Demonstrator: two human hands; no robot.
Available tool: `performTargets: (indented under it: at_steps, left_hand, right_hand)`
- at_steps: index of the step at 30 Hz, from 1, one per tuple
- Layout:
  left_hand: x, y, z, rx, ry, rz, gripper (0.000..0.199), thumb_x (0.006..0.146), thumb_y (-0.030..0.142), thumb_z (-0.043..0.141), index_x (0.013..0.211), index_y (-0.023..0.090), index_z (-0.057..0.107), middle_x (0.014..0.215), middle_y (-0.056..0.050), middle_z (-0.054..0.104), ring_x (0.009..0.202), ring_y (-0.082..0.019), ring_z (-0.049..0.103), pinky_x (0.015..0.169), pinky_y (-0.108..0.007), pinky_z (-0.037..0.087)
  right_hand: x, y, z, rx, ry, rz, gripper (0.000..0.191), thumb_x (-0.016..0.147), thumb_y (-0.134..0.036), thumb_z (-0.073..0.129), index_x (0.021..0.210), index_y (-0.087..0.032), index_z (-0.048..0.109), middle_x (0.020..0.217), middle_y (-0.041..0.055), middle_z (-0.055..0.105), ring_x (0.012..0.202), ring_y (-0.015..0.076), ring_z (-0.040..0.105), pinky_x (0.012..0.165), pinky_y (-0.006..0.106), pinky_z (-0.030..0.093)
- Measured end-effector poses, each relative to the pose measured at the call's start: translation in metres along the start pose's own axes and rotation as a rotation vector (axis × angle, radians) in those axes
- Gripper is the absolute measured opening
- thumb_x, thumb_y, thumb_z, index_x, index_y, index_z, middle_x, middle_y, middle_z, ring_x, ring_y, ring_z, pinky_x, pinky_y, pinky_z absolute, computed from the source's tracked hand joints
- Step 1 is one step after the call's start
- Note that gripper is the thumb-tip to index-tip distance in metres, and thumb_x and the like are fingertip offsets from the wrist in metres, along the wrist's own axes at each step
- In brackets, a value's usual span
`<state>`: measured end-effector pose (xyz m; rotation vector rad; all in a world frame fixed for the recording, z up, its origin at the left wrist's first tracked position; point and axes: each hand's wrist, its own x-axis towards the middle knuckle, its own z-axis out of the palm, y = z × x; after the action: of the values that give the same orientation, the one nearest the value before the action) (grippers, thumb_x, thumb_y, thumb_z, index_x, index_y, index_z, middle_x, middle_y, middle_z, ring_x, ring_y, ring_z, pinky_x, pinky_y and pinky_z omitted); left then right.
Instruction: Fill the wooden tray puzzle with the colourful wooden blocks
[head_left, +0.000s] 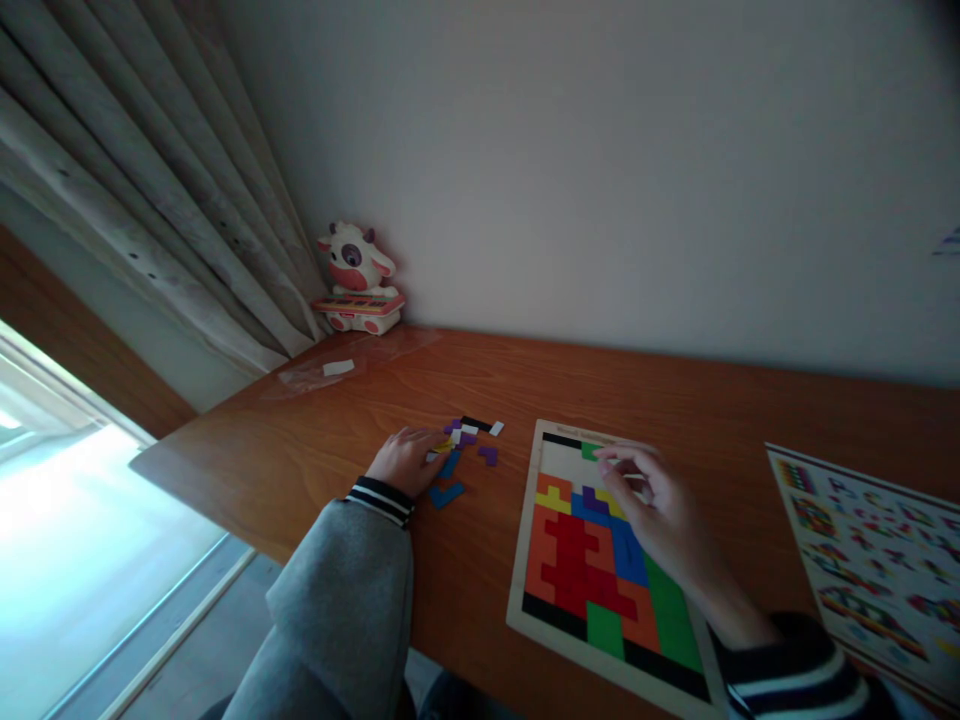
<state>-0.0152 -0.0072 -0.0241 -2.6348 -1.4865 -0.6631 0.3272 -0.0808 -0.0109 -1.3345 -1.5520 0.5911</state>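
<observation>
My left hand (407,461) lies low over a loose group of puzzle pieces, fingers stretched out, with a yellow piece (444,447) partly hidden at the fingertips. Around it are blue pieces (447,495), a purple piece (489,456), white pieces (496,429) and a black strip (475,424). Over the upper right of a wooden puzzle board (517,600) is my right hand (649,500). Its thumb and forefinger are drawn together at a green piece (590,451) beside a black strip (561,441). Red, orange, blue, yellow, purple and green pieces fill the lower board; the hand hides part of its right side.
A printed pattern sheet (862,560) lies right of the board. At the back left stands a cow toy with a keyboard (360,285), near clear plastic film and a white piece (338,368). A curtain (150,180) hangs at the left; the wooden table (465,580) meets the wall behind.
</observation>
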Motion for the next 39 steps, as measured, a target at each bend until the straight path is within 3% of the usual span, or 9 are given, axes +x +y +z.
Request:
performTargets:
  at_steps: [9,14,18,22,26,31,35,39]
  left_hand:
    - [0.005,0.013,-0.007,0.045,0.111,-0.124,0.027,0.095,0.031,0.045,0.104,0.023,0.069,0.097,-0.004,0.075,0.083,-0.018,0.071,0.075,-0.026,0.056]
    - [0.005,0.01,-0.009,0.053,0.133,-0.197,0.029,0.088,0.024,0.049,0.111,0.021,0.067,0.098,-0.006,0.075,0.083,-0.02,0.072,0.075,-0.028,0.057]
    - [0.006,0.016,-0.009,-0.083,0.19,-0.234,0.026,0.09,0.031,0.052,0.108,0.022,0.069,0.1,-0.004,0.075,0.087,-0.02,0.072,0.079,-0.029,0.057]
    - [0.013,0.047,-0.006,-0.271,0.294,-0.182,0.023,0.091,0.035,0.056,0.105,0.023,0.07,0.097,-0.003,0.075,0.079,-0.018,0.071,0.073,-0.027,0.058]
    - [0.024,0.098,0.0,-0.305,0.359,0.156,0.015,0.091,0.027,0.058,0.097,0.023,0.072,0.096,-0.006,0.074,0.09,-0.02,0.067,0.086,-0.036,0.055]
    - [0.029,0.149,0.011,-0.482,0.359,0.284,0.013,0.092,0.026,0.059,0.097,0.019,0.069,0.088,-0.006,0.073,0.08,-0.016,0.067,0.075,-0.03,0.057]
    - [0.031,0.16,0.019,-0.554,0.372,0.305,0.014,0.093,0.026,0.059,0.098,0.02,0.069,0.089,-0.006,0.073,0.081,-0.015,0.068,0.075,-0.028,0.058]
    - [0.036,0.156,0.022,-0.598,0.405,0.211,0.012,0.092,0.025,0.059,0.096,0.019,0.069,0.085,-0.005,0.072,0.075,-0.014,0.068,0.071,-0.026,0.058]
  right_hand:
    - [0.001,0.003,0.0,-0.003,0.038,-0.04,0.022,0.092,-0.042,0.055,0.1,-0.024,0.063,0.106,0.0073,0.059,0.085,0.0182,0.061,0.072,0.034,0.054]
    - [0.002,0.001,-0.002,-0.007,0.046,-0.038,0.023,0.091,-0.043,0.054,0.1,-0.024,0.063,0.107,0.0083,0.06,0.086,0.0193,0.061,0.073,0.035,0.054]
    - [0.003,0.003,-0.005,-0.016,0.051,-0.03,0.024,0.091,-0.043,0.053,0.101,-0.024,0.062,0.106,0.0084,0.061,0.087,0.0205,0.062,0.074,0.036,0.053]
    - [0.002,0.001,-0.006,-0.04,0.037,-0.049,0.024,0.092,-0.043,0.051,0.102,-0.024,0.061,0.105,0.009,0.063,0.085,0.0209,0.062,0.073,0.037,0.054]
    - [-0.003,-0.008,-0.002,-0.082,-0.059,-0.054,0.025,0.091,-0.04,0.054,0.11,-0.025,0.061,0.106,0.0082,0.065,0.082,0.0199,0.063,0.075,0.038,0.054]
    - [-0.008,-0.011,0.001,-0.009,-0.201,-0.158,0.026,0.089,-0.036,0.058,0.113,-0.028,0.064,0.105,0.0059,0.066,0.084,0.0201,0.064,0.077,0.037,0.053]
    - [-0.005,-0.006,-0.002,0.02,-0.232,-0.121,0.02,0.088,-0.04,0.059,0.099,-0.027,0.069,0.094,0.0042,0.07,0.084,0.0212,0.064,0.075,0.035,0.052]
    - [0.003,0.004,-0.007,0.118,-0.087,0.035,0.033,0.084,-0.052,0.062,0.097,-0.022,0.067,0.091,0.0058,0.072,0.083,0.0224,0.066,0.077,0.036,0.053]
